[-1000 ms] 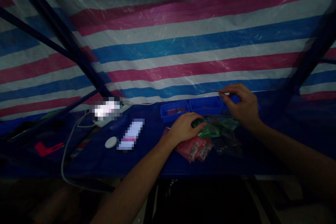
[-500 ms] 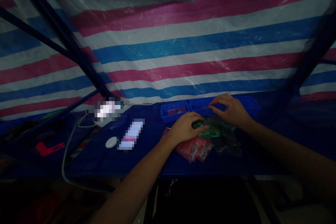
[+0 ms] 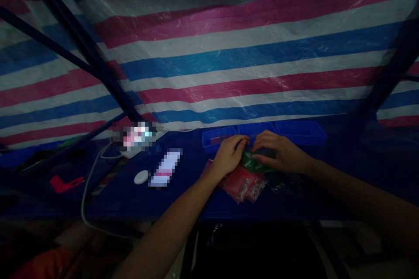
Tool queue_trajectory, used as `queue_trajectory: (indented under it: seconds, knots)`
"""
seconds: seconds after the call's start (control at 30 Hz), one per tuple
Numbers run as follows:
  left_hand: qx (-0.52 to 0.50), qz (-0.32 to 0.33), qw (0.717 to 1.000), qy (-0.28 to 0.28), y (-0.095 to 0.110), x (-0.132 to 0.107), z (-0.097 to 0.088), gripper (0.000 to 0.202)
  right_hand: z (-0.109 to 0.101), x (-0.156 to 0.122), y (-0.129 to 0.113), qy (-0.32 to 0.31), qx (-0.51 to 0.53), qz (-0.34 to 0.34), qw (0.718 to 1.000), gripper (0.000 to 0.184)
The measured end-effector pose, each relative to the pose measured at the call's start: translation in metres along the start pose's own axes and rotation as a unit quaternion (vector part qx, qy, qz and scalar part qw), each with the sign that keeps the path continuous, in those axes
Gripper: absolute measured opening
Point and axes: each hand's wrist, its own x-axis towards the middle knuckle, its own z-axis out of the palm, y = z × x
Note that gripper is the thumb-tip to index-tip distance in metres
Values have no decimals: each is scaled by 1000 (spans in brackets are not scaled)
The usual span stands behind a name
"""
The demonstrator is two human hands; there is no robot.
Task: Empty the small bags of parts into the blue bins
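In the dim head view, my left hand [image 3: 231, 152] is bent over the pile, its thumb and fingertips drawn together. Anything between them is too dark to make out. My right hand [image 3: 279, 150] faces it from the other side, fingers curved and thumb apart from them, over small green plastic packets [image 3: 250, 162]. Red plastic packets [image 3: 240, 184] lie in front of the green ones, just below my left hand. Dark clear packets [image 3: 284, 183] lie under my right wrist. Behind the hands stand blue bins [image 3: 301, 131] in a row; the left bin [image 3: 209, 141] holds something pinkish.
On the blue table [image 3: 183, 200] to the left are a blurred-out phone [image 3: 166, 168], a round white object [image 3: 141, 177] and a lit, blurred device [image 3: 135, 136] with a white cable [image 3: 85, 192]. A red object [image 3: 65, 184] lies farther left. A striped tarp [image 3: 248, 61] hangs behind.
My right hand has come left and down from the bins to the green packets, its pinch loosened. My left hand's fingers have drawn together. Something orange now shows at lower left.
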Motion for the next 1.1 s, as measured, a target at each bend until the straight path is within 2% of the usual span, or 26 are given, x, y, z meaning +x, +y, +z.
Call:
queue_trajectory:
  seconds: [0.07,0.23,0.33,0.6,0.73,0.8,0.87,0.97,1.1]
  knots:
    - [-35,-23,999,21,0,1,-1,32,4,0,-10,-36,38,-32,998,19]
    - [-98,-59,993,39,-3,1,1,34,15,-1,-19,-104,94,-96,985,52]
    - [-127,-72,988,42,-6,1,2,35,19,-2,-20,-123,103,-98,982,43]
    - [-154,-77,984,39,-6,2,1,38,19,0,-23,-110,102,-82,985,21]
    - [-172,-74,981,49,-3,4,-3,44,13,0,-23,-55,107,-23,993,20]
    - [-200,-86,974,61,-2,5,-5,50,11,-1,-19,-2,122,42,992,18]
    - [-242,-103,963,65,-1,5,-6,59,10,-2,-11,66,154,120,978,14]
    - [-283,-97,954,30,3,2,-8,68,10,-3,4,148,231,201,940,14]
    - [-262,-35,964,-31,13,-3,-9,50,9,-1,16,206,229,232,923,17]
